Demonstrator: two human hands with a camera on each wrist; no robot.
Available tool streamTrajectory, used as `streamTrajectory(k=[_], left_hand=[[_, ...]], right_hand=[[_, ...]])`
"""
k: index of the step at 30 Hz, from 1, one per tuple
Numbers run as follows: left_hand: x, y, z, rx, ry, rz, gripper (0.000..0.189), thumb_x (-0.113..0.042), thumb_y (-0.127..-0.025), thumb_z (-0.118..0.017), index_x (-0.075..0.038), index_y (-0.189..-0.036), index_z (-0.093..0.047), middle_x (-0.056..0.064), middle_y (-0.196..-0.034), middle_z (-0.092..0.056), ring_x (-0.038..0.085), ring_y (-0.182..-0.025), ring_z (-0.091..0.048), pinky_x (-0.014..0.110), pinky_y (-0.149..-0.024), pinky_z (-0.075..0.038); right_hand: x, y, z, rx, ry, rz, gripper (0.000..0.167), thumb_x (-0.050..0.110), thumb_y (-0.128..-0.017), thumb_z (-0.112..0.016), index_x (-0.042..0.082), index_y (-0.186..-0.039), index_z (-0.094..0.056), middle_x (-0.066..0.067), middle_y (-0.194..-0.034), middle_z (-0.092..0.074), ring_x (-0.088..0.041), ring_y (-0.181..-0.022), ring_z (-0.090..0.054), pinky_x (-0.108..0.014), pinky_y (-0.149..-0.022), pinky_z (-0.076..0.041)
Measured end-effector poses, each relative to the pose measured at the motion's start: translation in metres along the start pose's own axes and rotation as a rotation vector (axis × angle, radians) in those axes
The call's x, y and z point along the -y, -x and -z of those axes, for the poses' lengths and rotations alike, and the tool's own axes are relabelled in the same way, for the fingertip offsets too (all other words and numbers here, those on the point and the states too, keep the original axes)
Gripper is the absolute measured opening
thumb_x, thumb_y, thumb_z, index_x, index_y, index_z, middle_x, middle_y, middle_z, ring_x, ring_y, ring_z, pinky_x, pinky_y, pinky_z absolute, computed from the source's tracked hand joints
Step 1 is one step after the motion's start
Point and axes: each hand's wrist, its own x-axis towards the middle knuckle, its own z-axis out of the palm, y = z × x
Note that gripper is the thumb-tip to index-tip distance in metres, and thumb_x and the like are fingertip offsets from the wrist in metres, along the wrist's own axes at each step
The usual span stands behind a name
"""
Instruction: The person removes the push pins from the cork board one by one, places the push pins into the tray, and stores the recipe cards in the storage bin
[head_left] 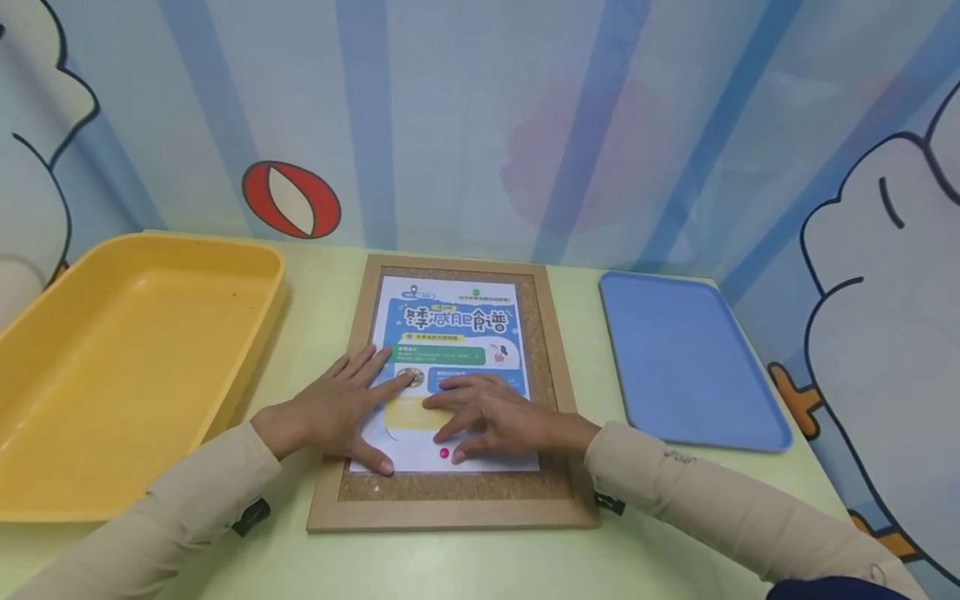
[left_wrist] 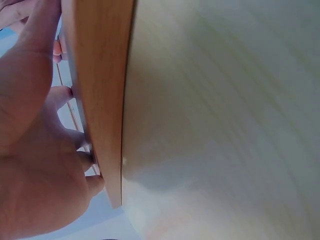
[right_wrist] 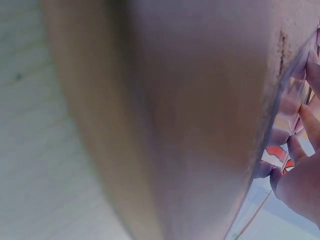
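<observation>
A printed paper sheet (head_left: pixel 450 333) with Chinese lettering and blue, green and yellow blocks lies on a wood-framed cork board (head_left: pixel 550 358). My left hand (head_left: pixel 337 408) rests with fingers spread over the sheet's left edge, thumb near its bottom. On the lower right part of the sheet, my right hand (head_left: pixel 498 417) touches the paper with slightly bent fingertips. Just left of the right thumb is a pink pushpin (head_left: pixel 444 452). A green pushpin (head_left: pixel 476 292) and a small dark pin (head_left: pixel 413 288) sit at the sheet's top. Both wrist views show fingertips down on the glossy sheet beyond the frame's edge.
A deep yellow tray (head_left: pixel 258 333) stands to the left of the board. On the right lies a flat blue tray (head_left: pixel 690 358). The pale table (head_left: pixel 450 567) meets a printed curtain-like wall (head_left: pixel 450 125) behind the board.
</observation>
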Motion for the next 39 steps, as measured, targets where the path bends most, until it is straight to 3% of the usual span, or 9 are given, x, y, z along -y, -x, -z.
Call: streamTrajectory(k=[5,14,20,27,39], left_hand=[[0.000,0.000,0.000,-0.001,0.012,-0.004,0.119,-0.078,-0.065,-0.074,-0.017,-0.158,-0.030,0.027,-0.166,-0.009,0.051,-0.152,-0.004,0.069,-0.119,-0.012],[0.001,-0.001,-0.001,0.007,0.018,0.000,0.120,-0.078,-0.064,-0.075,-0.019,-0.158,-0.029,0.026,-0.166,-0.007,0.050,-0.153,-0.001,0.068,-0.120,-0.010],[0.002,0.000,0.000,0.016,0.019,0.014,0.121,-0.078,-0.063,-0.074,-0.020,-0.158,-0.029,0.025,-0.167,-0.006,0.049,-0.153,0.001,0.068,-0.121,-0.009],[0.002,0.000,0.001,0.025,0.023,0.021,0.120,-0.079,-0.064,-0.073,-0.021,-0.159,-0.028,0.024,-0.167,-0.004,0.048,-0.154,0.001,0.067,-0.121,-0.007],[0.000,-0.001,0.001,0.028,0.050,0.030,0.120,-0.076,-0.063,-0.076,-0.021,-0.158,-0.029,0.024,-0.167,-0.004,0.048,-0.154,0.002,0.066,-0.122,-0.006]], right_hand=[[0.000,-0.002,-0.002,-0.022,-0.013,0.025,0.027,0.031,-0.085,-0.078,0.024,-0.111,-0.077,0.003,-0.148,-0.055,-0.023,-0.148,-0.036,-0.056,-0.121,-0.021],[-0.008,0.001,-0.012,-0.141,0.060,0.217,0.018,0.026,-0.088,-0.076,0.021,-0.105,-0.079,0.002,-0.134,-0.067,-0.022,-0.135,-0.052,-0.047,-0.114,-0.038],[-0.008,0.003,-0.015,-0.171,0.125,0.288,0.019,0.027,-0.091,-0.072,0.022,-0.108,-0.078,0.003,-0.134,-0.067,-0.022,-0.134,-0.053,-0.046,-0.113,-0.039],[-0.008,0.005,-0.016,-0.174,0.140,0.311,0.019,0.027,-0.095,-0.068,0.024,-0.111,-0.077,0.006,-0.132,-0.067,-0.017,-0.132,-0.052,-0.043,-0.112,-0.038],[-0.009,0.001,-0.019,-0.207,0.104,0.366,0.012,0.025,-0.094,-0.069,0.022,-0.100,-0.079,0.009,-0.114,-0.071,-0.010,-0.117,-0.058,-0.031,-0.101,-0.045]])
